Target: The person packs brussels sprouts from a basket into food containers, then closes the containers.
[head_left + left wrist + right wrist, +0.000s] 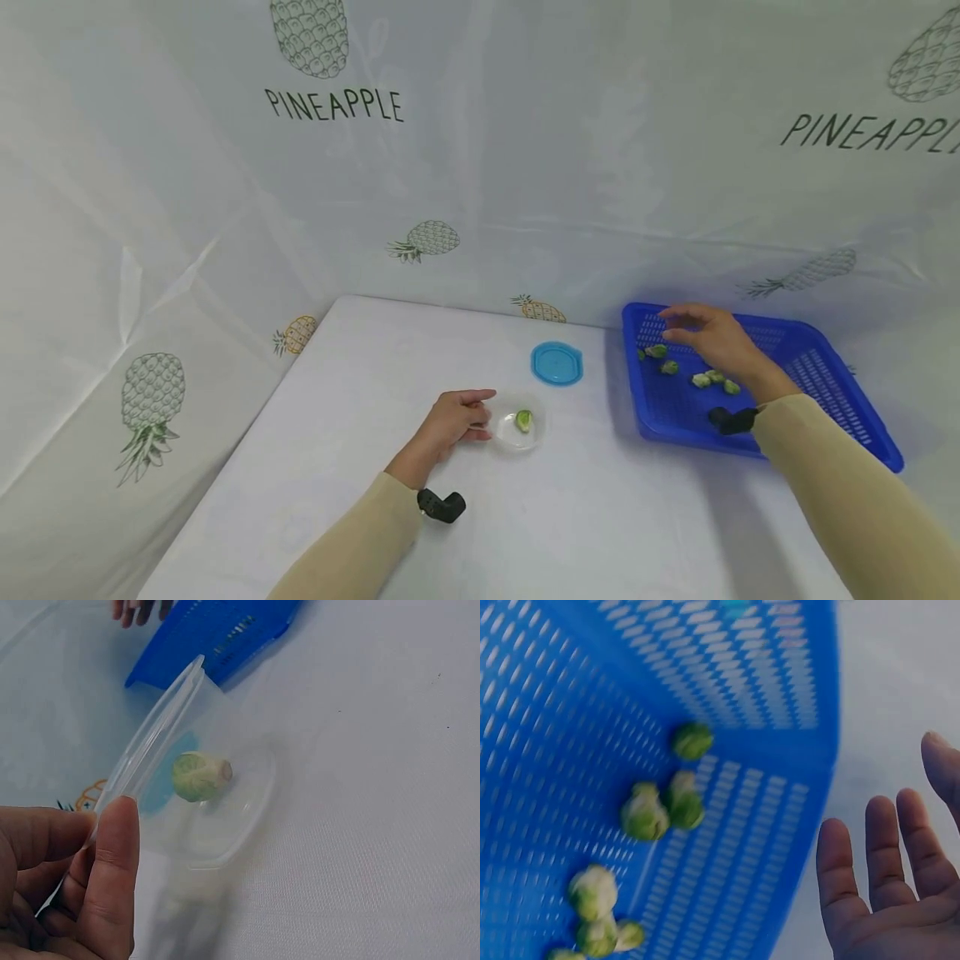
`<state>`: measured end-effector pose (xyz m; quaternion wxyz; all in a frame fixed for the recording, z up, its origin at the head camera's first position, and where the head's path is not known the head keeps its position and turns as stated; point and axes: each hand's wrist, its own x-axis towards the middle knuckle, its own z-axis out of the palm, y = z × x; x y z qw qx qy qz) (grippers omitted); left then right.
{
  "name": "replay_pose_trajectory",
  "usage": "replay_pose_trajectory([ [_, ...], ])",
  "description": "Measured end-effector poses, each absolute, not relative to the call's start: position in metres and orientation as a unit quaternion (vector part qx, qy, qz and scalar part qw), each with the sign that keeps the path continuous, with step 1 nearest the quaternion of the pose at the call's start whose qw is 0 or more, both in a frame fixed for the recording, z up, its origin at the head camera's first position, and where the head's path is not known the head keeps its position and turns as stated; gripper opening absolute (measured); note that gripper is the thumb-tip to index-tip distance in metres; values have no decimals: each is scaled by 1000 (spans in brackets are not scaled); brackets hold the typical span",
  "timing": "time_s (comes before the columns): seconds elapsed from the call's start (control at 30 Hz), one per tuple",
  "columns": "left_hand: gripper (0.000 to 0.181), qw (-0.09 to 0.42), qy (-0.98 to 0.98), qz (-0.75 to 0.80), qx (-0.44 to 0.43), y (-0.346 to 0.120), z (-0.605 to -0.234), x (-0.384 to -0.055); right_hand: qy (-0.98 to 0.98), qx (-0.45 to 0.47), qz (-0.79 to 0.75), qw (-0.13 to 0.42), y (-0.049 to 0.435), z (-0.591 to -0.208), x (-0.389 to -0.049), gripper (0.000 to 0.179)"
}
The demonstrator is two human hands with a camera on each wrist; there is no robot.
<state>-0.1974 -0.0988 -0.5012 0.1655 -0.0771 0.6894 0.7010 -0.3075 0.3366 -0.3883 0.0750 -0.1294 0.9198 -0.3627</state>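
My left hand (452, 418) pinches the rim of a clear plastic container (251, 825) between thumb and fingers. Inside the container lies one Brussels sprout (201, 776), pale green with its cut stem end showing. Over the blue basket (645, 408) is my right hand (708, 333), its fingers loosely bent and nothing in them. In the right wrist view its fingers (885, 855) appear spread beside the basket's rim. Several Brussels sprouts (645, 814) lie on the basket's floor, some near one corner and others grouped together.
A light blue lid (557, 364) lies flat on the white table (585, 517), between the container and the basket. Behind the table hangs a pale sheet (525, 167) printed with pineapples. Black wrist cameras (442, 506) sit at both cuffs.
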Motion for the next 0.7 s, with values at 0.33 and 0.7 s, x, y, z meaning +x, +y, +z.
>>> replay_pose_trajectory([
  [0.33, 46, 166, 690, 700, -82, -100, -505, -199, 938, -155, -291, 109, 362, -406, -323, 52],
  [0.7, 45, 164, 696, 695, -82, -99, -503, -200, 932, -148, -293, 152, 375, -429, -331, 53],
])
